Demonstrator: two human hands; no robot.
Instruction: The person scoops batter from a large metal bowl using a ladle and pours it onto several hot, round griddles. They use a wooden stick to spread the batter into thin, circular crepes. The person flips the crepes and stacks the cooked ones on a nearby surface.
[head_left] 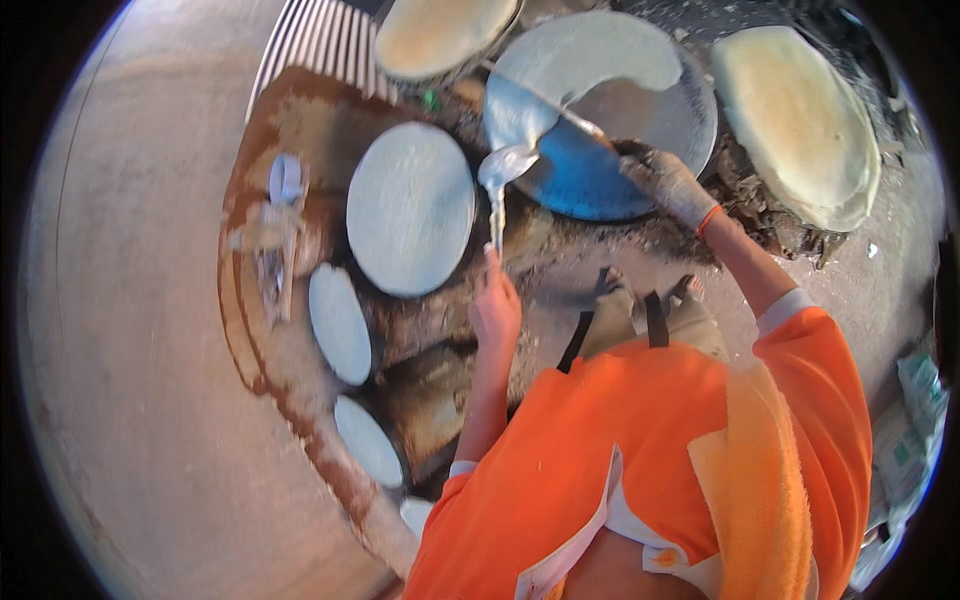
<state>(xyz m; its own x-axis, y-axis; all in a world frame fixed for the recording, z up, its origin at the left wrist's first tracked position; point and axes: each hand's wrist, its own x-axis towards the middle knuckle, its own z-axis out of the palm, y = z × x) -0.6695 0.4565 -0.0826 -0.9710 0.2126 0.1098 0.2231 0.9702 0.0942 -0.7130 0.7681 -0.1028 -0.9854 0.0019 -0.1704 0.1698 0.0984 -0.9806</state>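
My left hand [495,308] is closed on the handle of a ladle [507,164] coated in white batter. The ladle's bowl is at the left edge of a large round griddle [580,192]. White batter [610,50] lies in a wide crescent over the griddle's far and left parts, and the rest of its surface is dark. My right hand [668,182], in a soiled glove with an orange band at the wrist, is closed on a long thin stick [556,108]. The stick slants up and left across the griddle, over the batter.
Thin pale flatbreads [795,125] lie stacked to the right; another large flatbread [440,38] is at the far left. Round pale-topped vessels [410,210] line the brown earthen ledge [235,300]. A slatted rack [320,45] stands behind; plastic sacks [910,430] lie at right.
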